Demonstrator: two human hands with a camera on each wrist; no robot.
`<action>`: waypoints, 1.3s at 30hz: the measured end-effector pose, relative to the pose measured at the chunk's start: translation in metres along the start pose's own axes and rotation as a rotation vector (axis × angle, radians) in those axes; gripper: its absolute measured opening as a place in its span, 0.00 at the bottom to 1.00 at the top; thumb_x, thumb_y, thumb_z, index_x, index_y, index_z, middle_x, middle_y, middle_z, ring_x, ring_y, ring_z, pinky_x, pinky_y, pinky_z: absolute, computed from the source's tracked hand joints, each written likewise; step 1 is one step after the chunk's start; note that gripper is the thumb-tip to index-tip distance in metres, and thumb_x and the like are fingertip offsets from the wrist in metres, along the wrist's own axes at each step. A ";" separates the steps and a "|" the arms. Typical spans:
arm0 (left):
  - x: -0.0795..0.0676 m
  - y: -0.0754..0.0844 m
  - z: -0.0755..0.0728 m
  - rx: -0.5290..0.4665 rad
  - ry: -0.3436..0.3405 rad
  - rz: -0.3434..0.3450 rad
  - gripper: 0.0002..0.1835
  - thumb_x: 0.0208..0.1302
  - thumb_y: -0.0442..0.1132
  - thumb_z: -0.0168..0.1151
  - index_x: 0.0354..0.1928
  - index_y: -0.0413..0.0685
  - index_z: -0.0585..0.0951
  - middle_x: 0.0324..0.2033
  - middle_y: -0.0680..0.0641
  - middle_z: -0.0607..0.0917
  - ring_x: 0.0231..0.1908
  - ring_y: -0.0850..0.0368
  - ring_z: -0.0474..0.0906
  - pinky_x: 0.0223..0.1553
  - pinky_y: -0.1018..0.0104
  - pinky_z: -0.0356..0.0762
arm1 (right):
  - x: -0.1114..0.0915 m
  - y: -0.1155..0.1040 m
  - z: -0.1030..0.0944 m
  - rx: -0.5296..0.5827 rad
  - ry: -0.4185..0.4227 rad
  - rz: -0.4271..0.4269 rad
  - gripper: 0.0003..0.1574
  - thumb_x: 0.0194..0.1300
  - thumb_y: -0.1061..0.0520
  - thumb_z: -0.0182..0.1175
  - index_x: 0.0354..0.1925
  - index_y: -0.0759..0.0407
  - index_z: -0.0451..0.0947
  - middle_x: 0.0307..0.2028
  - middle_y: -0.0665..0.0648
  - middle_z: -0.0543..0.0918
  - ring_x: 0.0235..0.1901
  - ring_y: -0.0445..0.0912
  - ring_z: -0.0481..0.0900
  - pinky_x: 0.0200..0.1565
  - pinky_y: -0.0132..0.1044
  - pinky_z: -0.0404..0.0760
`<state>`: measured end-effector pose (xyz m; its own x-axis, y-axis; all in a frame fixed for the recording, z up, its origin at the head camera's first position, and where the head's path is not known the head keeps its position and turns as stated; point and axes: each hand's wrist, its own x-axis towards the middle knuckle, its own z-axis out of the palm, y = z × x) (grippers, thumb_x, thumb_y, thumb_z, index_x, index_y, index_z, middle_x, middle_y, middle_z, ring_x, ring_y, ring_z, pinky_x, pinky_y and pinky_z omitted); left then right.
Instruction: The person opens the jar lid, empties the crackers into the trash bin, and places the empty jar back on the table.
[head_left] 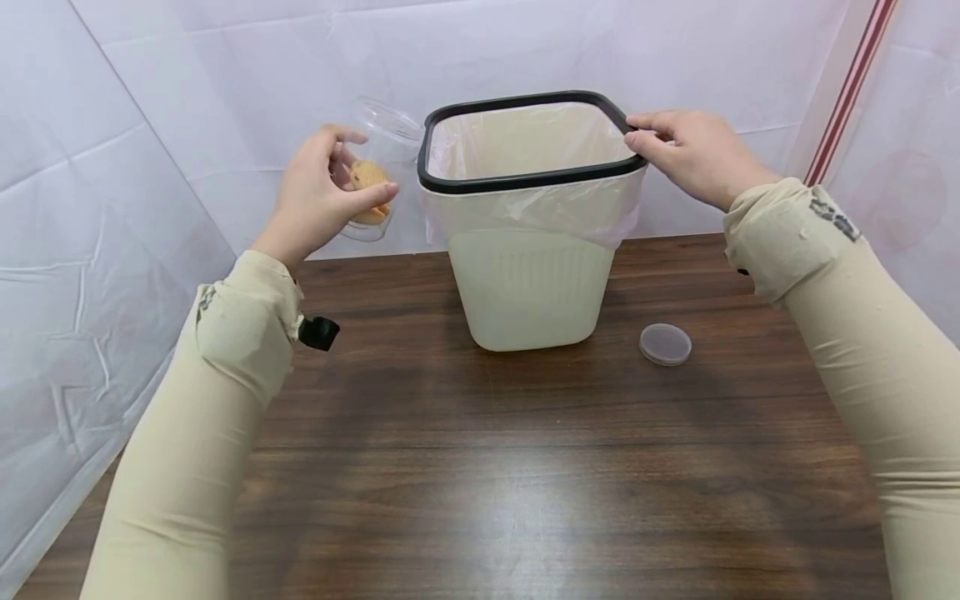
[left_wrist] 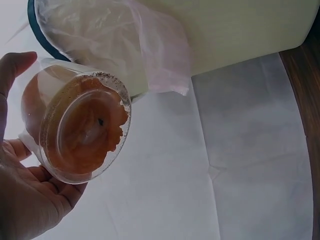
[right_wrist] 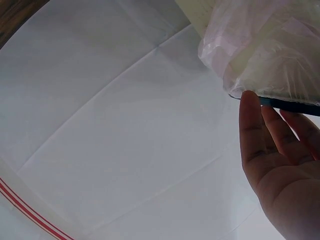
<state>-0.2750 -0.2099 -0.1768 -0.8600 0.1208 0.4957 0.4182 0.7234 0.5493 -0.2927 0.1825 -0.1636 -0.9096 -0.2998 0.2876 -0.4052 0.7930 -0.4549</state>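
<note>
A clear plastic jar (head_left: pixel 392 121) with an orange-brown content (head_left: pixel 367 175) is in my left hand (head_left: pixel 309 187), held between thumb and fingers. It is tilted, with its mouth end at the left side of the trash can (head_left: pixel 532 292). The left wrist view shows the jar's round base (left_wrist: pixel 87 131) and the brown content inside. What the content is, I cannot tell. My right hand (head_left: pixel 697 154) grips the can's black rim (head_left: pixel 525 180) at the right corner, thumb outside on the pinkish liner bag (right_wrist: pixel 260 60). The cream can stands upright.
A round translucent lid (head_left: pixel 665 344) lies on the dark wood table (head_left: pixel 450 467), right of the can. White sheeting (head_left: pixel 262 75) hangs behind and to the left, with a red-striped band (head_left: pixel 847 100) at the right. A black strap piece (head_left: pixel 318 332) sticks out at the left cuff.
</note>
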 end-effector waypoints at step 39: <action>0.017 0.016 -0.017 0.290 -0.064 0.100 0.37 0.51 0.49 0.71 0.62 0.43 0.69 0.49 0.37 0.73 0.53 0.43 0.65 0.51 0.51 0.64 | 0.004 -0.005 0.007 0.010 0.005 -0.011 0.35 0.74 0.43 0.38 0.70 0.59 0.61 0.70 0.64 0.64 0.67 0.61 0.64 0.62 0.58 0.64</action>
<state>-0.2776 -0.2077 -0.1486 -0.8393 0.2370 0.4893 0.4089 0.8683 0.2807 -0.2945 0.1735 -0.1659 -0.9047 -0.3058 0.2967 -0.4160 0.7843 -0.4603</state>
